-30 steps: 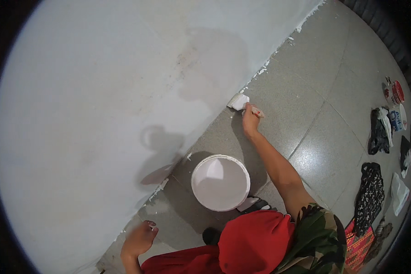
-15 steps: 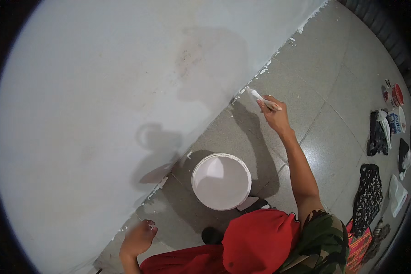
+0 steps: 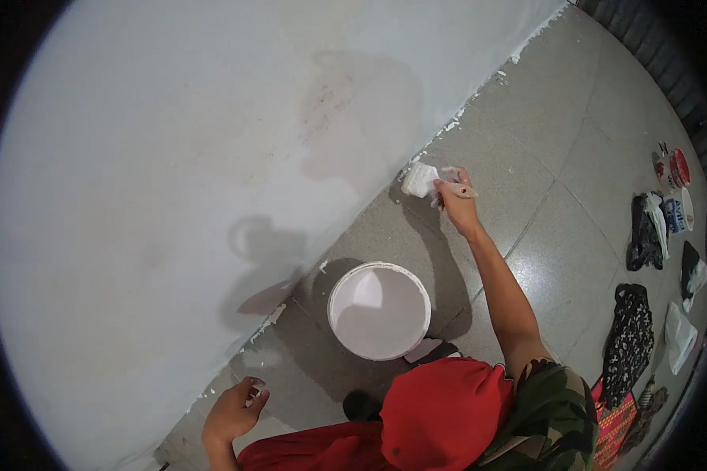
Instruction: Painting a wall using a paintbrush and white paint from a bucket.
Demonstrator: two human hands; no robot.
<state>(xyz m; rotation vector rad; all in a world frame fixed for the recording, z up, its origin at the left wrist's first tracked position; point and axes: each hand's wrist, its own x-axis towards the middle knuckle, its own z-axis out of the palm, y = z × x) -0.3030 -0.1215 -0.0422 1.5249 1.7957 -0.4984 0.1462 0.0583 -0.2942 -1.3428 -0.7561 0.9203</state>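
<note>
Paintbrush (image 3: pixel 424 181) held crosswise in right hand (image 3: pixel 458 202), bristles (image 3: pixel 413 180) leftward; left hand (image 3: pixel 233 409) half-curled, parted.

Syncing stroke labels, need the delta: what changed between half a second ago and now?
The right hand moved left and slightly down in the picture, carrying the brush with it. The brush also turned: it showed its narrow edge, now its broad white face. Nothing was taken hold of or let go. The left hand and the bucket stayed practically where they were.
</note>
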